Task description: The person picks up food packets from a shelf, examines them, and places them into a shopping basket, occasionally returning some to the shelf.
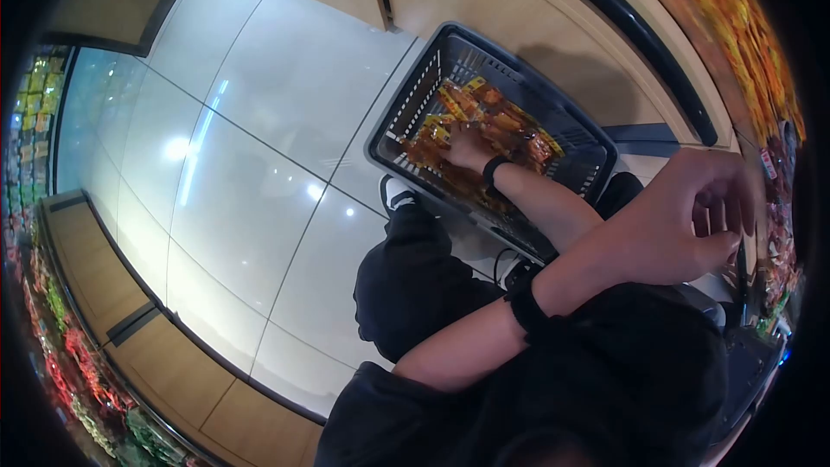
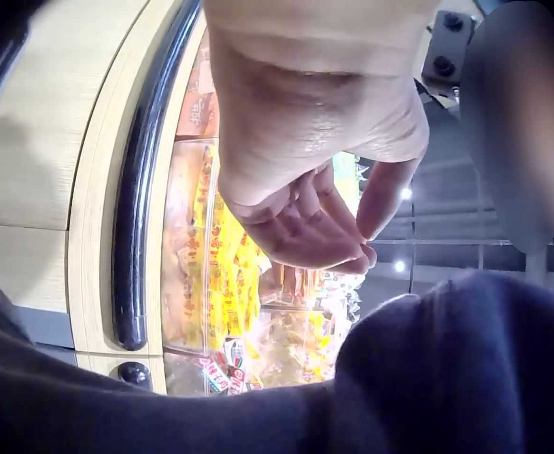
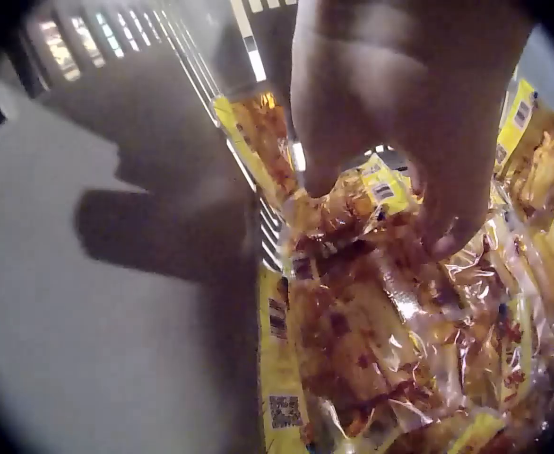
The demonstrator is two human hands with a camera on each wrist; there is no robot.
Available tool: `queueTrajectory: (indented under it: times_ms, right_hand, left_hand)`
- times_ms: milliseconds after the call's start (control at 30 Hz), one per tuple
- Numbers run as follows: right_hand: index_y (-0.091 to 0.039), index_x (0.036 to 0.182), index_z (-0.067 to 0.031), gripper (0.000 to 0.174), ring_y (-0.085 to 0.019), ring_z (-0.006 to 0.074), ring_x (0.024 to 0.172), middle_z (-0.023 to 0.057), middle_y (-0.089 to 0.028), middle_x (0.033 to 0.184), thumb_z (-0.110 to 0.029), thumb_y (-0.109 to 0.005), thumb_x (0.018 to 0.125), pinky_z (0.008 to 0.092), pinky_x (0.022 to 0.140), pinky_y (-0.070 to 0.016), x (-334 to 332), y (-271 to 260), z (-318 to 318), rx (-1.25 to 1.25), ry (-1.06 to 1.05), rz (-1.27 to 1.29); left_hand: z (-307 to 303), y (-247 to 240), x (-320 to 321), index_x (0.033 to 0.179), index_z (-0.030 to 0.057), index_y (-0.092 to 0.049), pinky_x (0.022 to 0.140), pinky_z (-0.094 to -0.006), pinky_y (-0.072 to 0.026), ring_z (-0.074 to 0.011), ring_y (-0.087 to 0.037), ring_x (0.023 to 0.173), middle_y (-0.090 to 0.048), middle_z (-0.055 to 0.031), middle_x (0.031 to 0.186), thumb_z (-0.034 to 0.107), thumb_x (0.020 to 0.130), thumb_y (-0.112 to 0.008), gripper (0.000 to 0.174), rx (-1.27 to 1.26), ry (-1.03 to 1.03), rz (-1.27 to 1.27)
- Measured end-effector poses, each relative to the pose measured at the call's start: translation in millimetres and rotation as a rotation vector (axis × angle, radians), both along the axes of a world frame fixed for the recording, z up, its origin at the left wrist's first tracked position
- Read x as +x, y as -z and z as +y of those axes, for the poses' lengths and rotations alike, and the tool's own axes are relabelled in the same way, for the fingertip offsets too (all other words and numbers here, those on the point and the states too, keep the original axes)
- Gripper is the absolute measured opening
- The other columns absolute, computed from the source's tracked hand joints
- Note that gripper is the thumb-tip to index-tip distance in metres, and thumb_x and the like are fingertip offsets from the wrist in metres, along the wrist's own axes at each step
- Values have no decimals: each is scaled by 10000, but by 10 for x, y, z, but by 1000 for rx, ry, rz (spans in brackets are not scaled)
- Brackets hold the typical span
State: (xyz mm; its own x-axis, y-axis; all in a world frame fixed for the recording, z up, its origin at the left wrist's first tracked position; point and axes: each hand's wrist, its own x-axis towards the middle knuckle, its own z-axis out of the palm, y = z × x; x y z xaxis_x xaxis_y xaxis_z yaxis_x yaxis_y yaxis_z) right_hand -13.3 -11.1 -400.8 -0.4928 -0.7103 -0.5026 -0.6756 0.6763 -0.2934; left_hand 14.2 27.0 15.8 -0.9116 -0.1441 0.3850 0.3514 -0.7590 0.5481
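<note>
In the head view, the right hand [image 1: 471, 149] reaches down into a dark slatted basket [image 1: 373, 131]. Glossy snack packets [image 1: 510, 134] with yellow labels lie inside it. The right wrist view has the thumb and fingers of the right hand [image 3: 381, 218] bent round a reddish packet [image 3: 338, 210], fingertips among the others. The left hand [image 1: 692, 216] hangs in the air beside the display counter, away from the basket. Its fingers [image 2: 305, 232] are loosely curled with nothing held, thumb tip near the fingertips in the left wrist view.
A wooden counter with a black rail [image 1: 640, 26] runs beside the basket and bears bright packaged goods [image 1: 735, 17]. White floor tiles [image 1: 259, 164] lie on the other side. A shoe [image 1: 396, 193] stands close to the basket. Another wooden counter [image 1: 130, 303] curves along the lower left.
</note>
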Motion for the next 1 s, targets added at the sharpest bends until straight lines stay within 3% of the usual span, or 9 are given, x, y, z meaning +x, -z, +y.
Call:
queueTrajectory:
  times_ms: [100, 133, 267, 400, 467, 567, 700, 800, 1000]
  right_hand:
    - [-486, 1371, 48, 775, -553, 437, 1249, 268, -575, 1320, -450, -757, 842, 457, 1075, -444, 138, 412, -73, 28, -98, 231]
    - [-555, 1319, 56, 726, -573, 402, 1242, 260, -612, 1265, -437, -755, 825, 476, 1095, -417, 295, 280, -80, -24, 101, 319]
    - [-714, 1165, -15, 483, -644, 354, 1162, 221, -694, 1144, -318, -765, 792, 458, 1037, -464, 49, -28, -272, 105, 187, -117]
    - [-726, 1163, -47, 411, -653, 369, 1150, 200, -712, 1149, -202, -763, 783, 442, 1001, -491, 10, 35, -162, 19, 118, -48]
    - [-712, 1203, -48, 431, -655, 388, 1141, 211, -717, 1148, -131, -764, 784, 435, 995, -498, -69, 491, -96, -237, -19, -240]
    - [-695, 1240, -40, 477, -667, 381, 1119, 217, -712, 1169, -106, -790, 777, 417, 976, -512, -103, -201, -14, -253, 66, -326]
    - [-663, 1216, -13, 481, -707, 204, 1001, 127, -743, 1052, -74, -852, 778, 347, 899, -555, -493, -369, 131, -804, 280, -472]
    - [-652, 1211, 10, 383, -690, 136, 938, 70, -728, 1085, -48, -808, 866, 306, 839, -565, -746, -1048, 247, -562, 507, -884]
    - [-686, 1124, -5, 278, -694, 169, 858, 62, -734, 1015, -94, -788, 881, 313, 802, -561, -793, -544, 550, -405, 391, -962]
  left_hand:
    - [1, -43, -9, 942, 9, -608, 595, -253, -533, -129, -681, 677, -695, -73, 879, -21, 778, -653, 173, 76, -26, 49]
    - [-6, -75, 3, 902, 7, -613, 579, -251, -522, -127, -671, 668, -688, -66, 844, -34, 761, -641, 150, 115, -32, 31]
    - [119, -34, -49, 871, 4, -616, 561, -249, -515, -130, -670, 664, -682, -59, 808, -65, 747, -631, 142, 124, -176, 78]
    - [46, -63, -69, 858, 0, -618, 562, -247, -516, -134, -673, 662, -690, -65, 810, -81, 752, -632, 134, 116, -125, -3]
    - [35, -65, -95, 856, 0, -621, 553, -241, -509, -135, -673, 650, -699, -64, 810, -87, 763, -627, 128, 99, -152, -4]
    - [47, -49, -116, 859, 0, -624, 543, -246, -505, -137, -669, 631, -707, -65, 818, -88, 756, -625, 135, 114, -165, -9]
    - [21, -33, -99, 840, 2, -629, 546, -251, -506, -138, -667, 629, -704, -63, 796, -81, 750, -627, 123, 144, -205, -39]
    - [-4, -68, -70, 816, 1, -636, 559, -263, -512, -139, -668, 642, -700, -61, 765, -63, 738, -641, 101, 114, -173, -47]
    - [19, -2, -161, 792, -2, -641, 559, -269, -488, -131, -647, 630, -687, -63, 734, -20, 728, -678, 76, 95, -199, -72]
